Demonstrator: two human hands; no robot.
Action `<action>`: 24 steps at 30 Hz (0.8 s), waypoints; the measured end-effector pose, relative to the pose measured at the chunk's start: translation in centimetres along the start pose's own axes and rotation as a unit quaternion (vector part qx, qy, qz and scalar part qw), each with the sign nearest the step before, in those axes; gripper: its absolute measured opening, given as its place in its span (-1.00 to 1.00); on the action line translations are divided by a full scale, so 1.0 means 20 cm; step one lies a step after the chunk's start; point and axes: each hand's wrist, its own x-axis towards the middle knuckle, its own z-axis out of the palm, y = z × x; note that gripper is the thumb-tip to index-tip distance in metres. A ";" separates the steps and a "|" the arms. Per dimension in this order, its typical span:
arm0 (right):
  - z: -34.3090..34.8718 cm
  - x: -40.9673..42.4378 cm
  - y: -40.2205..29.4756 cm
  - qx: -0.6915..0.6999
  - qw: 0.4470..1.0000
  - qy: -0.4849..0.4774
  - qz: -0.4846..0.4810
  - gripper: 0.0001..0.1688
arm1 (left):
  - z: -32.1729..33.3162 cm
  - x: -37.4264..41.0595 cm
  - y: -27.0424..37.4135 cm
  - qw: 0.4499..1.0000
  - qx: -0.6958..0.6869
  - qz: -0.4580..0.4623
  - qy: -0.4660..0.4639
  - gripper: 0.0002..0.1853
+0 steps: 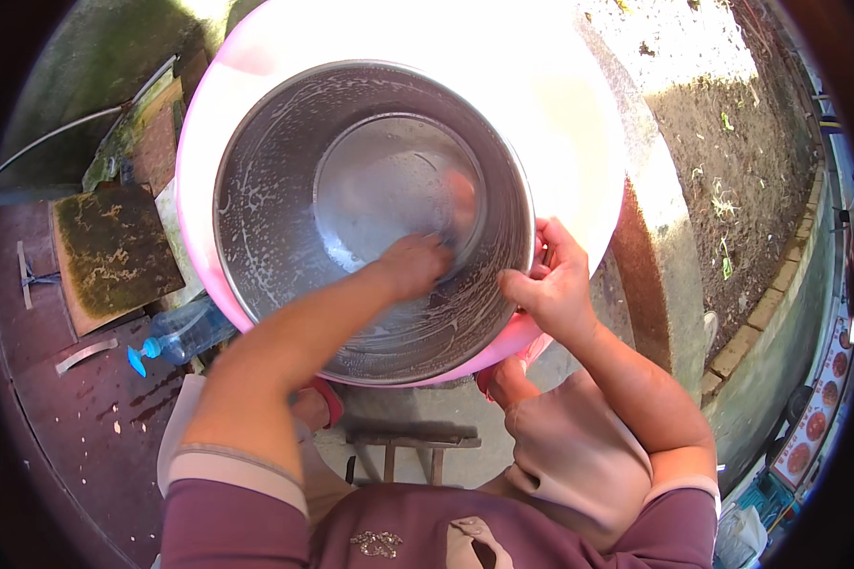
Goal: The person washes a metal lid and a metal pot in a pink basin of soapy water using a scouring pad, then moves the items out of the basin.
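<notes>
A large, deep stainless steel pot [270,178] stands tilted in or on a wide pink plastic tub [203,242]. Streaks of whitish suds coat its inner wall. My left hand [418,267] reaches down inside the pot near the lower wall and bottom edge; it is blurred, its fingers look curled, and whatever may lie under them is hidden. With thumb and fingers, my right hand [551,284] grips the rim at the right side. Strong sunlight washes out the tub's far part.
A clear plastic bottle with a blue pump [185,334] lies left of the tub, beside stained boards [117,256]. Below the tub is a small wooden stool [413,441] between my legs. On the right, a concrete kerb [672,263] borders a bed of soil [740,163].
</notes>
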 end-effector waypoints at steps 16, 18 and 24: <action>0.01 0.00 -0.03 -0.022 0.999 -0.008 0.035 -0.29 | 0.00 -0.02 -0.15 0.991 0.130 0.035 0.021 -0.84; -0.01 0.01 0.01 -0.011 1.000 0.003 0.013 -0.29 | -0.05 -0.18 -0.22 0.986 0.101 0.032 -0.128 -0.82; 0.00 -0.01 0.00 -0.017 1.000 -0.016 -0.007 -0.29 | -0.48 -0.09 -0.53 0.907 0.055 -0.381 0.170 -0.72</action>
